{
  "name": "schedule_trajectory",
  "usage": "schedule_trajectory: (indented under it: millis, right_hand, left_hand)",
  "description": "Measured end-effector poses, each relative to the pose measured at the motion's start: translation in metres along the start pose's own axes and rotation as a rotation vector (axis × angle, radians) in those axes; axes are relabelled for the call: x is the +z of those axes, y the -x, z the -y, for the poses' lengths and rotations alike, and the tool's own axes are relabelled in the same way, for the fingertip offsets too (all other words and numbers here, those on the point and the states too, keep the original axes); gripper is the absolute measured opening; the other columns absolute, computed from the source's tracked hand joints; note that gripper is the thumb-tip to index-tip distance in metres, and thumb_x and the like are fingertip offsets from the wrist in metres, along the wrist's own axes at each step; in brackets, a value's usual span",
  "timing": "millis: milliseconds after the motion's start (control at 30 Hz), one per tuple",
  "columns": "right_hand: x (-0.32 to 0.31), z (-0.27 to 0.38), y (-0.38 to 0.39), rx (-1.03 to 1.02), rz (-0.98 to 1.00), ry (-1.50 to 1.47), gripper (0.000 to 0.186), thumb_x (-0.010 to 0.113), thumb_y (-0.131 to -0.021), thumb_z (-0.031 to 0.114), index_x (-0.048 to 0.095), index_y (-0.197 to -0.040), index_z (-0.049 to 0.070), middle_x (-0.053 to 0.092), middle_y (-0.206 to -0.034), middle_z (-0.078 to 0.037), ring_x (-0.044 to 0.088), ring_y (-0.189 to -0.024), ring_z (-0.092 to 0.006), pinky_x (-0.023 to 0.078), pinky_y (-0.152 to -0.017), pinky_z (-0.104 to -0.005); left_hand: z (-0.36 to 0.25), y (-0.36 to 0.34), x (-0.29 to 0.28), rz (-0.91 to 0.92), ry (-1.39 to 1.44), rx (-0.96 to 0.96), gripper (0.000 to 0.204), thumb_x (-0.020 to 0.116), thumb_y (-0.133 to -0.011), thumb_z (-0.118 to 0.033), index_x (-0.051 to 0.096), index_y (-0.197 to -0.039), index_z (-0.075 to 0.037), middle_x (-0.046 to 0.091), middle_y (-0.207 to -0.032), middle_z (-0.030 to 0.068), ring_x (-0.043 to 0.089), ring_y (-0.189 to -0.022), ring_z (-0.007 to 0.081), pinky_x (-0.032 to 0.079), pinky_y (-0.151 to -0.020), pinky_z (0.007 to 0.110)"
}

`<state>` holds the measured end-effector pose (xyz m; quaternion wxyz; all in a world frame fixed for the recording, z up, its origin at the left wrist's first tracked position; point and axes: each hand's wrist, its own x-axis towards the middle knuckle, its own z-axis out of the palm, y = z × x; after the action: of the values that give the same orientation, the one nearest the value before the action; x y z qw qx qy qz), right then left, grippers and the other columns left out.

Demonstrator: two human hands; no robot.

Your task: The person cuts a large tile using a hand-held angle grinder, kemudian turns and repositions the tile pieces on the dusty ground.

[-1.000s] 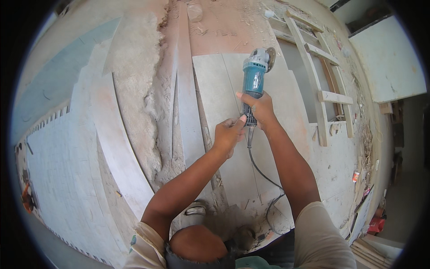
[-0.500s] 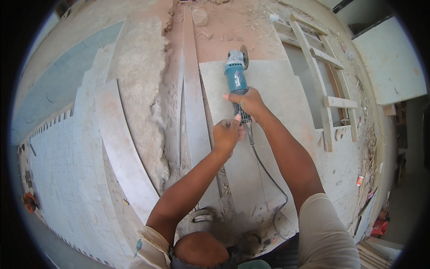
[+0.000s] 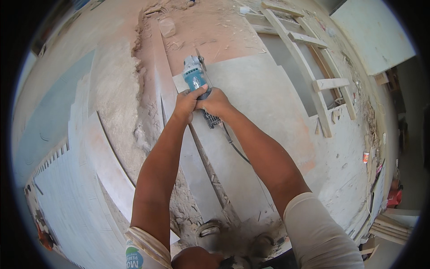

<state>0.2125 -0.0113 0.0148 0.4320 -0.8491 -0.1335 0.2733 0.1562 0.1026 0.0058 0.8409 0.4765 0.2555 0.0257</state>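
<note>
A teal angle grinder with a grey metal head lies lengthwise in my grasp, its disc standing edge-on at the far end. My left hand is wrapped round the left side of the body, thumb across the top. From the right, my right hand closes round the same body, the two hands touching. Behind them the black vented rear end shows, and a dark cord runs from it toward my right forearm. Beneath the tool lies a large pale grey sheet; whether the disc touches it, I cannot tell.
Long flat strips lie on the left, beside a broken concrete edge. A whitish wooden frame rests at the right. Reddish soil with a clear plastic container spreads beyond the sheet. Rubble lines the right wall.
My left hand has moved from the grinder's rear end up onto its body, beside the right hand. In the picture, the grinder and both hands have shifted left, as has the whole scene.
</note>
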Motion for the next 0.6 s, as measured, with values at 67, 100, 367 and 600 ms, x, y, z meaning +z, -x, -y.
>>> schedule_trajectory:
  millis: [67,100,367,600]
  right_hand:
    - [0.000,0.003,-0.009,0.030,-0.002,-0.032,0.046,0.082,-0.063,0.020,0.068,-0.096,-0.007,0.069,-0.091,-0.016,0.068,-0.080,-0.0238,0.051,-0.071,-0.0332]
    - [0.002,0.005,-0.012,0.045,0.000,-0.050,0.045,0.081,-0.062,0.020,0.068,-0.095,-0.008,0.069,-0.090,-0.016,0.068,-0.079,-0.0240,0.052,-0.071,-0.0335]
    - [0.002,0.011,-0.030,0.120,-0.001,-0.010,0.051,0.080,-0.061,0.026,0.069,-0.096,-0.009,0.070,-0.097,-0.025,0.070,-0.092,-0.0336,0.054,-0.079,-0.0369]
    - [-0.002,0.015,-0.036,0.141,0.018,-0.029,0.050,0.078,-0.063,0.027,0.069,-0.097,-0.009,0.069,-0.101,-0.025,0.070,-0.094,-0.0330,0.054,-0.080,-0.0374]
  left_hand:
    - [0.001,-0.008,0.000,-0.034,-0.012,0.021,0.049,0.080,-0.080,-0.023,0.059,-0.107,0.012,0.068,-0.094,0.0147,0.067,-0.079,0.0193,0.053,-0.075,0.030]
    - [-0.001,-0.014,-0.004,-0.050,-0.018,0.031,0.049,0.080,-0.079,-0.023,0.059,-0.106,0.013,0.068,-0.094,0.0149,0.067,-0.079,0.0194,0.053,-0.074,0.029]
    - [-0.007,-0.031,-0.006,-0.081,-0.046,0.003,0.049,0.079,-0.080,-0.024,0.060,-0.103,0.015,0.068,-0.090,0.0156,0.066,-0.075,0.0202,0.053,-0.073,0.032]
    - [-0.008,-0.040,-0.006,-0.079,-0.045,0.003,0.050,0.078,-0.082,-0.026,0.060,-0.103,0.016,0.068,-0.090,0.0155,0.066,-0.076,0.0200,0.053,-0.073,0.032]
